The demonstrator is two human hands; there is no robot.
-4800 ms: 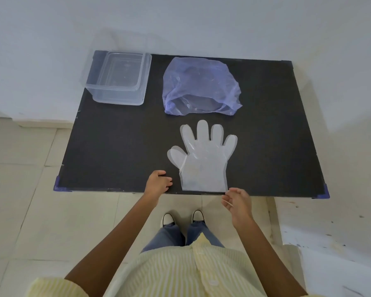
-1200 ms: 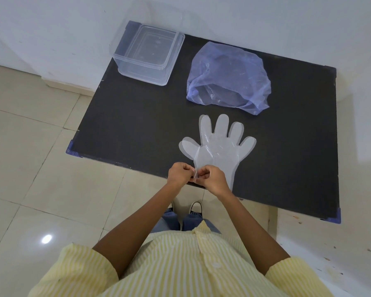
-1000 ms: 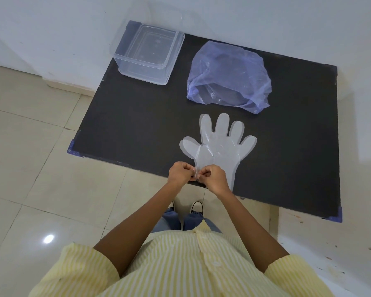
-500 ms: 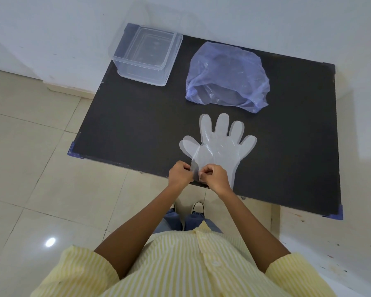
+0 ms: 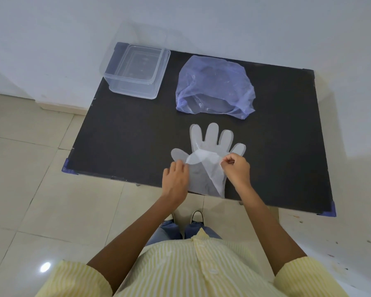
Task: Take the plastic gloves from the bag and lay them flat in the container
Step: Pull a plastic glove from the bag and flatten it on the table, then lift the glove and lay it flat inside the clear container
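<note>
A flat stack of clear plastic gloves (image 5: 211, 139) lies fingers-away on the black table (image 5: 126, 133), near its front edge. My right hand (image 5: 236, 170) pinches a corner of the top glove's cuff, which is peeled up and folded back over the palm. My left hand (image 5: 175, 179) grips the same lifted layer at its left edge, beside the glove's thumb. The crumpled blue plastic bag (image 5: 214, 84) sits just behind the gloves, mouth toward me. The clear plastic container (image 5: 137, 70) stands open at the table's back left corner, with nothing in it.
A white wall runs close behind the table. Pale tiled floor lies to the left and below the table's front edge. My shoes (image 5: 196, 217) show under that edge. Blue tape marks the table's corners (image 5: 66, 168).
My hands, which were pinching together at the cuff's edge, have moved apart and forward. The top glove's cuff has come up off the stack and folded toward the fingers.
</note>
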